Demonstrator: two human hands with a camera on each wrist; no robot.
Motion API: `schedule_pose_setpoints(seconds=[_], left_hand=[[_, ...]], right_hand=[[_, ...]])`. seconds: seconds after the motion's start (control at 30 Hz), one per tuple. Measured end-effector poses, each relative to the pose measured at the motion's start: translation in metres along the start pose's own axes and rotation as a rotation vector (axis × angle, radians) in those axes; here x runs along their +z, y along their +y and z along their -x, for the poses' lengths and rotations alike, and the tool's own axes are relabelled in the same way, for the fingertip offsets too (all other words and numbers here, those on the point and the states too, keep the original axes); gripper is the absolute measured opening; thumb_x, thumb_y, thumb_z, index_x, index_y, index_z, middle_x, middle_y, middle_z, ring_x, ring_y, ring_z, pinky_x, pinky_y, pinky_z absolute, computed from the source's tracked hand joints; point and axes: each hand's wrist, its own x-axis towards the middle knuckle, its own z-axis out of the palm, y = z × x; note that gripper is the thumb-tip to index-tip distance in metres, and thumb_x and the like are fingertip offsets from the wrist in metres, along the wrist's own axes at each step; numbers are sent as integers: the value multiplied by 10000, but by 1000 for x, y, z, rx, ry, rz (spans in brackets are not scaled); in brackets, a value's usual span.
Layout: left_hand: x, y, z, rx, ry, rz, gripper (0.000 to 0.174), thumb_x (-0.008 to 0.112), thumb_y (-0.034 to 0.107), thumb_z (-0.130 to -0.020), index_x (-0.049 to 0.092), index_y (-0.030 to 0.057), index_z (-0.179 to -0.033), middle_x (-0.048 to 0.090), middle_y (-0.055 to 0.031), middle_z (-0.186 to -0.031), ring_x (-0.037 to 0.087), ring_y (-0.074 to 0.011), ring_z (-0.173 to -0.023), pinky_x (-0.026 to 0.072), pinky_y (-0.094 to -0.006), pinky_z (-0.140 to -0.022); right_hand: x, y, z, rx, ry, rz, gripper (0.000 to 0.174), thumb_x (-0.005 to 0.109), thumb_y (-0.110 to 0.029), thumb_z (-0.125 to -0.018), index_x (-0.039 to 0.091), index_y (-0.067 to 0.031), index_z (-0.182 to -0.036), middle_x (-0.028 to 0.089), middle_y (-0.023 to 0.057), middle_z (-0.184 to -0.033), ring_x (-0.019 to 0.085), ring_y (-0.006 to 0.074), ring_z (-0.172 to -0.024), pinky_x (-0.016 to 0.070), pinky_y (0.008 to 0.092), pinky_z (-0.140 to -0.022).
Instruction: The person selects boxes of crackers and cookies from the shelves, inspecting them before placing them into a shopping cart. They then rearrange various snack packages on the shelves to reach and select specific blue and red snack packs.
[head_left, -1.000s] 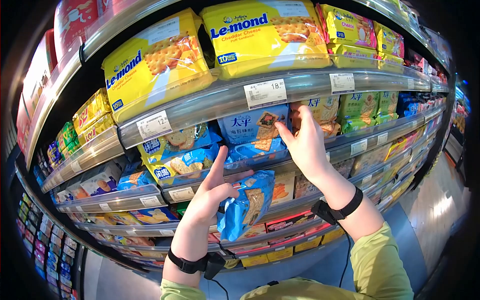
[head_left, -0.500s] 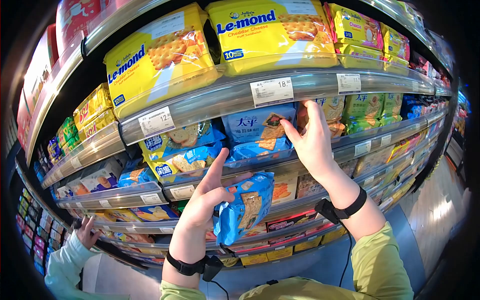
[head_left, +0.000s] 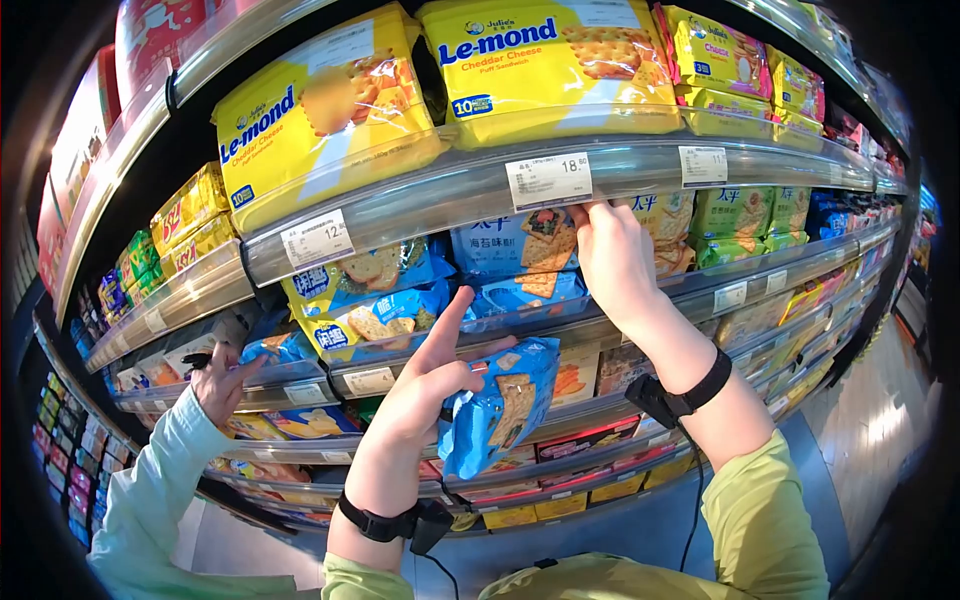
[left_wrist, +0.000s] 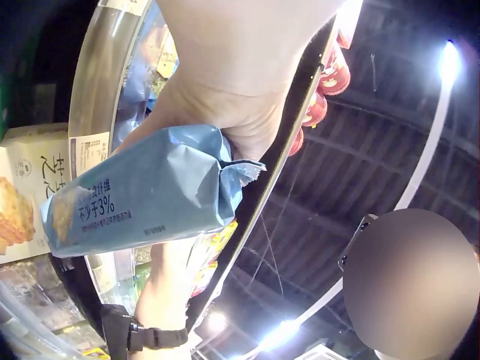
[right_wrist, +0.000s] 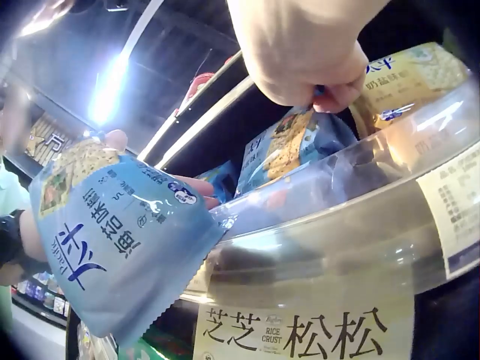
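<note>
My left hand [head_left: 412, 400] holds a blue packet of crackers [head_left: 500, 408] below the shelf edge, thumb over its side and index finger pointing up. In the right wrist view the front of this held packet [right_wrist: 127, 232] shows a picture of crackers. My right hand [head_left: 620, 262] reaches under the upper shelf lip and pinches the upper right corner of a similar blue cracker packet [head_left: 510, 242] standing on the shelf. In the right wrist view the curled fingers [right_wrist: 341, 96] close on that packet's corner [right_wrist: 289, 146], behind the clear shelf guard.
Large yellow cracker packs [head_left: 545, 70] stand on the shelf above. Blue-and-yellow packs [head_left: 370, 300] lie left of the blue packet, beige packs [head_left: 660, 220] right of it. A clear guard and price tags [head_left: 550, 180] line the edges. Another person's hand [head_left: 222, 385] reaches in at left.
My right fingers have drawn together at the shelf packet's corner, where thumb and fingers were spread before. Another person's arm has come in from the left. My left hand keeps its packet.
</note>
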Motion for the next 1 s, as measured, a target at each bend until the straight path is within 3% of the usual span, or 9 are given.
schedule_pose_setpoints(seconds=[0.1, 0.17, 0.3, 0.47, 0.6, 0.73, 0.8, 0.87, 1.0], left_hand=[[-3, -3, -6, -16, 0, -5, 963, 476, -17, -633, 145, 41, -1535, 296, -198, -1512, 413, -383, -1333, 373, -405, -1062], [-8, -7, -10, -25, -27, 4, 930, 495, -47, -728, 82, 89, -1550, 406, -236, -1415, 476, -292, -1273, 486, -292, -836], [-7, -9, -6, -36, 16, -29, 910, 510, -19, -763, 65, 93, -1549, 451, -251, -1369, 519, -251, -1211, 484, -274, -813], [-4, -7, -10, -33, -3, -76, 903, 529, 8, -770, 73, 78, -1545, 491, -277, -1318, 542, -222, -1170, 482, -274, -815], [-2, -4, -15, -79, -48, -57, 891, 526, 3, -768, 83, 55, -1539, 487, -254, -1327, 540, -242, -1192, 485, -277, -829], [1, -4, -21, -89, -51, -46, 875, 511, -12, -764, 98, 43, -1533, 469, -240, -1347, 516, -268, -1239, 486, -281, -831], [1, -4, -24, -85, -71, -61, 864, 499, -26, -757, 113, 34, -1527, 455, -244, -1357, 487, -281, -1274, 490, -294, -837], [3, -4, -22, -78, -62, -56, 861, 497, -33, -747, 131, 30, -1523, 432, -241, -1379, 471, -293, -1289, 488, -307, -853], [2, -2, -4, 57, -22, -62, 866, 488, -51, -710, 175, 21, -1514, 376, -217, -1431, 433, -332, -1320, 465, -340, -933]], right_hand=[[-2, -4, -1, -21, -104, 180, 164, 612, -88, -836, 576, -28, -985, 565, 205, -874, 648, 377, -694, 543, 466, -612], [-2, -7, -1, -49, -155, 224, 160, 618, -102, -832, 585, -23, -967, 554, 201, -871, 653, 367, -674, 551, 456, -604], [-2, -16, -6, -160, -210, 150, 200, 630, -172, -831, 600, -19, -956, 607, 221, -842, 665, 372, -701, 558, 445, -596], [10, -26, -24, -133, -403, 76, 365, 605, -318, -894, 619, 18, -1037, 643, 253, -971, 644, 413, -767, 536, 487, -689], [28, -14, -34, -104, -217, 115, 330, 576, -345, -919, 634, -74, -1097, 675, 166, -992, 640, 392, -887, 525, 486, -771], [1, -21, -45, 11, -502, 171, 309, 549, -319, -918, 621, -105, -1129, 658, 176, -1055, 625, 393, -938, 523, 479, -788], [10, -16, -41, -43, -456, 154, 319, 545, -341, -912, 629, -115, -1121, 657, 181, -1050, 623, 397, -938, 523, 477, -795], [13, -17, -38, -248, -216, 160, 331, 539, -366, -912, 647, -114, -1098, 670, 180, -1002, 628, 403, -911, 523, 483, -786], [1, -15, -39, -16, -378, 50, 357, 555, -357, -898, 634, -70, -1095, 663, 154, -1078, 651, 389, -844, 531, 476, -741]])
